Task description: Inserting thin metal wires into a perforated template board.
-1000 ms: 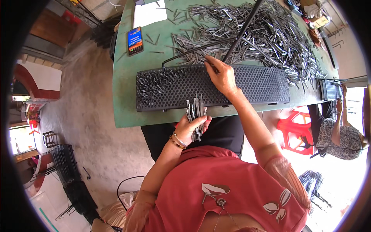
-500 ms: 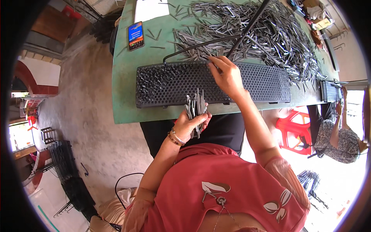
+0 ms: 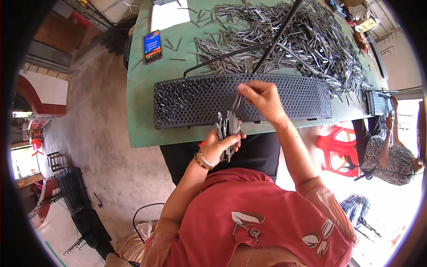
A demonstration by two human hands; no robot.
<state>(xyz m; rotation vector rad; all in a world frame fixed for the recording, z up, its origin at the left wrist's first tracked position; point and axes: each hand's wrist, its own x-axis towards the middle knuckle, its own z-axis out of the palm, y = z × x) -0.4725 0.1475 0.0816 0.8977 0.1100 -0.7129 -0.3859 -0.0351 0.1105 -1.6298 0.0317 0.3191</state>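
A bundle of thin dark metal strips [image 3: 228, 127] stands upright in my left hand [image 3: 216, 147], whose fingers wrap round it in front of the table edge. Just above the bundle, my right hand [image 3: 266, 99] pinches a few metal strips [image 3: 237, 101] between thumb and fingers. Behind both hands lies a long black perforated panel [image 3: 293, 99] with rows of round holes. Its left part is filled with the ends of many strips [image 3: 175, 99], while the middle and right holes look bare. A black bent-rod frame [image 3: 227, 55] rises from the panel's far side.
A large heap of loose strips [image 3: 307, 40] covers the back of the green table [image 3: 138, 120]. A phone [image 3: 152, 46] and white paper [image 3: 170, 15] lie at the left. To the right are a red plastic stool [image 3: 336, 149] and another person [image 3: 386, 155] beside a second black panel [image 3: 378, 103].
My right hand has drawn back from the panel's far edge toward the bundle and now shows strips in its pinch. My left hand keeps its hold, slightly lower in view.
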